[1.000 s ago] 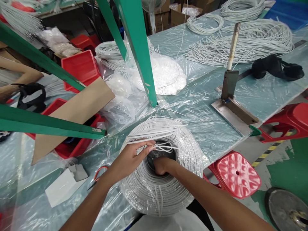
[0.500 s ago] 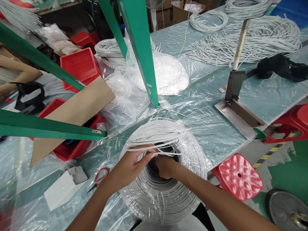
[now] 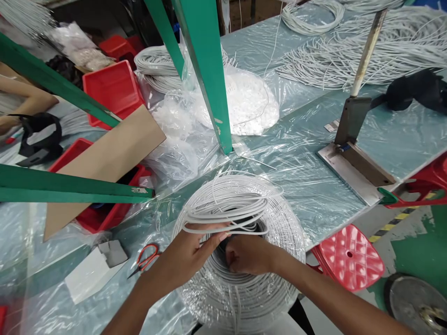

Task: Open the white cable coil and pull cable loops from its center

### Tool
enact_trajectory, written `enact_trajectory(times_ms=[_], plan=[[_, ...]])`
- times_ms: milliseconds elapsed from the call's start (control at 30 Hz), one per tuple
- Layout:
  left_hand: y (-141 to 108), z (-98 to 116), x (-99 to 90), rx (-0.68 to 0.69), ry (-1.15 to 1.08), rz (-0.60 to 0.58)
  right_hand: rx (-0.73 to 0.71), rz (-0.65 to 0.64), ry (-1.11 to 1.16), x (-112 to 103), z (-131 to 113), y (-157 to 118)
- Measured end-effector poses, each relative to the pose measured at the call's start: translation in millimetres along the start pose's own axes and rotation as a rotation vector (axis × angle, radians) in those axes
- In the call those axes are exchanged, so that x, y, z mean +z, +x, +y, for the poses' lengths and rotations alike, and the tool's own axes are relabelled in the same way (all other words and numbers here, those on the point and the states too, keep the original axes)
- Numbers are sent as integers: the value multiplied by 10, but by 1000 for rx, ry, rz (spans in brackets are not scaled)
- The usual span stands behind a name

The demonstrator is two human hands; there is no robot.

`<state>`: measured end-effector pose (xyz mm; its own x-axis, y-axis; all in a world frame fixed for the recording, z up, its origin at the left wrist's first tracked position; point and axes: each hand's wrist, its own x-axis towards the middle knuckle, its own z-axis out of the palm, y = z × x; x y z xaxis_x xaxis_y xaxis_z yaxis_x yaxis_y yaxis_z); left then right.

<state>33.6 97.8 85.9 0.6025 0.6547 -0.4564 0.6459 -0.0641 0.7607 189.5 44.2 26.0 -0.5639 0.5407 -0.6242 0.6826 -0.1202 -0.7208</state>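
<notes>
A large coil of white cable (image 3: pixel 240 298), wrapped in clear film, lies in front of me with a dark hollow at its centre. Loose loops of white cable (image 3: pixel 226 214) rest over its far side. My left hand (image 3: pixel 195 246) is closed around these loops, thumb on the near side, fingers partly hidden beneath them. Over the hollow my right hand (image 3: pixel 247 253) is curled into a fist, close to the left thumb; whatever it grips is hidden. Orange-handled scissors (image 3: pixel 145 258) lie left of the coil.
Green metal posts (image 3: pixel 209 79) rise beyond the coil. A hand-lever cutter (image 3: pixel 352 153) stands to the right. Red bins (image 3: pixel 113 88), a cardboard sheet (image 3: pixel 108 160) and a white box (image 3: pixel 94 274) are at left. A red stool (image 3: pixel 349 258) stands below the table edge.
My right hand has come up a little out of the hollow and turned. The loops over the coil look fuller and hang slightly lower, with my left hand still on them.
</notes>
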Motion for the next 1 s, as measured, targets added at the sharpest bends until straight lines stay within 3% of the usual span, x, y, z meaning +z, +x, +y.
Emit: enact_trajectory(times_ms=[167,433,500,633,733,867,1000], plan=[[-48,26,0,17,82,-26,-48,8,201,50,-8,-180],[-77,-72,27,26,115,-64,-51,266,-194,432,-115,-256],[-92,-95,34,32,114,-75,-90,406,-285,536,-124,-275],[-119,-114,43,17,145,-64,-262,862,-406,785,-128,-305],[-117,-97,47,18,148,-70,-313,1060,-406,1004,-139,-332],[-104,-37,37,38,135,-64,-199,1055,-402,1238,-118,-393],[-122,-47,38,52,167,-43,-60,947,-396,1235,-96,-466]])
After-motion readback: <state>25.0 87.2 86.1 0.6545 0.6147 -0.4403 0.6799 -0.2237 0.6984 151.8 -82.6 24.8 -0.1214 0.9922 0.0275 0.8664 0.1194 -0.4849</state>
